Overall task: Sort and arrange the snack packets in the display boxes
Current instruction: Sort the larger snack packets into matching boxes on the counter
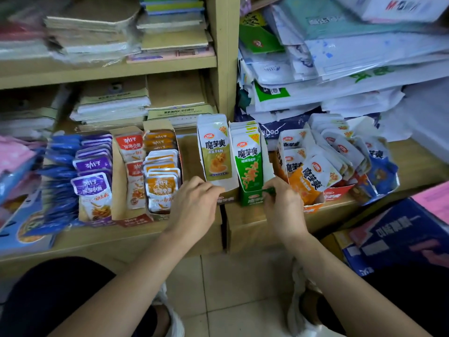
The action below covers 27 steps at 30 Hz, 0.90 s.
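Note:
Several display boxes of snack packets stand in a row on a low wooden shelf (243, 222). My left hand (194, 205) grips the front edge of the box holding olive-and-white packets (215, 152). My right hand (283, 203) pinches the front corner of the green box (252, 197), which holds green-and-white packets (247, 159). To the right are orange packets (308, 176) in an orange box and a blue box (381, 176) of white packets. To the left stand boxes of orange (161, 183), red (132, 166) and purple (93, 190) fish-snack packets.
Stacked notebooks and paper pads (114, 105) fill the shelves above. A pile of plastic-wrapped paper goods (340, 76) leans behind the right boxes. A blue carton (393, 237) sits low at right. A tiled floor (230, 288) lies below, between my knees.

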### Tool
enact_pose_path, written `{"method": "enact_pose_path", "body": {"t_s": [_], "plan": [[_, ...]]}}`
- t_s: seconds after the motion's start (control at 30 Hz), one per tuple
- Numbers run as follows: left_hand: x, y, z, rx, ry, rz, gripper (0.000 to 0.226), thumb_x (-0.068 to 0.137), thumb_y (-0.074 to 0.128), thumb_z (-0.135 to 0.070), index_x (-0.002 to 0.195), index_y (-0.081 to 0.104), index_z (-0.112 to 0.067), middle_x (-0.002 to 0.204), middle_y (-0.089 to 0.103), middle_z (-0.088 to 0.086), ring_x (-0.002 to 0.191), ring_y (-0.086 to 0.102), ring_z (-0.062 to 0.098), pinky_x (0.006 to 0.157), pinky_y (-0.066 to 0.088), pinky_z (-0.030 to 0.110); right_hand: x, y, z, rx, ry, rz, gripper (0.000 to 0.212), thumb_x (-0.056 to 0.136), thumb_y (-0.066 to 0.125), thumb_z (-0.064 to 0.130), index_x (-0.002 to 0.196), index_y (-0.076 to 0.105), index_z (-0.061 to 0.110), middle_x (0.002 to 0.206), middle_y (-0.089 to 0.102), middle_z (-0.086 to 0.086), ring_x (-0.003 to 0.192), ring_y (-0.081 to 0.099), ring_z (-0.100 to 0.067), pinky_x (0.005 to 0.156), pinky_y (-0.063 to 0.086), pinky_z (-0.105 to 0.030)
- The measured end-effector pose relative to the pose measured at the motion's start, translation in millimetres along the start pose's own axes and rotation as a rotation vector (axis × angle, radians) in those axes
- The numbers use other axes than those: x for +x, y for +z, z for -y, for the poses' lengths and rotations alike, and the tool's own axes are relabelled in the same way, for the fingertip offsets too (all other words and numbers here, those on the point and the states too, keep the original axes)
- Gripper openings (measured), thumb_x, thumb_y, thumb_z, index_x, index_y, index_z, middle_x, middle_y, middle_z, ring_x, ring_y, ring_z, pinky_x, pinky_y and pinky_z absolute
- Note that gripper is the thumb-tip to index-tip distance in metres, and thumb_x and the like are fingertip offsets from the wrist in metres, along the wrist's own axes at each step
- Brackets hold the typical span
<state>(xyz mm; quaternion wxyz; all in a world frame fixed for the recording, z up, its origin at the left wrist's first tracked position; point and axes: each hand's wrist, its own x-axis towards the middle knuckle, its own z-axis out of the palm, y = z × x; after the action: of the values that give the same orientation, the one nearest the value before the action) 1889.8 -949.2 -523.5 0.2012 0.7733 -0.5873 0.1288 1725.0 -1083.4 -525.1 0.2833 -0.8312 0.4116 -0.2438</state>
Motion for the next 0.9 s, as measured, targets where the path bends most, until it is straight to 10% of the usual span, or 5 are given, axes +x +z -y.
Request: {"method": "enact_pose_path", "body": {"t_s": [0.47, 0.7, 0.9], "plan": [[11.0, -37.3, -40.0, 0.016, -0.106, 0.015, 0.030, 0.083, 0.075, -0.033, 0.110, 0.078, -0.021, 0.095, 0.075, -0.005, 0.087, 0.066, 0.020, 0.073, 0.054, 0.032, -16.4, -54.8, 2.0, -0.008, -0.084, -0.050, 0.025, 0.092, 0.068, 0.010, 0.116, 0.070, 0.017, 0.105, 0.074, 0.001, 0.091, 0.070, -0.014, 0.082, 0.057, -0.029], [69.4, -42.7, -98.5, -0.321, -0.071, 0.236, 0.033, 0.091, 0.069, -0.043, 0.123, 0.070, -0.035, 0.108, 0.070, -0.018, 0.104, 0.057, 0.009, 0.092, 0.050, 0.035, -14.1, -125.2, -32.0, 0.130, 0.208, -0.229, 0.020, 0.088, 0.075, 0.019, 0.108, 0.075, 0.016, 0.098, 0.075, 0.004, 0.089, 0.069, -0.011, 0.088, 0.057, -0.034], [120.8, -6.7, -132.9, -0.380, -0.090, 0.341, 0.101, 0.078, 0.077, -0.061, 0.159, 0.025, -0.030, 0.156, 0.044, -0.006, 0.143, 0.039, 0.020, 0.113, 0.036, 0.043, 11.7, -133.0, -42.8, 0.121, 0.244, -0.246, 0.021, 0.083, 0.080, 0.018, 0.094, 0.062, 0.020, 0.089, 0.067, 0.011, 0.085, 0.067, -0.014, 0.085, 0.059, -0.043]]}}
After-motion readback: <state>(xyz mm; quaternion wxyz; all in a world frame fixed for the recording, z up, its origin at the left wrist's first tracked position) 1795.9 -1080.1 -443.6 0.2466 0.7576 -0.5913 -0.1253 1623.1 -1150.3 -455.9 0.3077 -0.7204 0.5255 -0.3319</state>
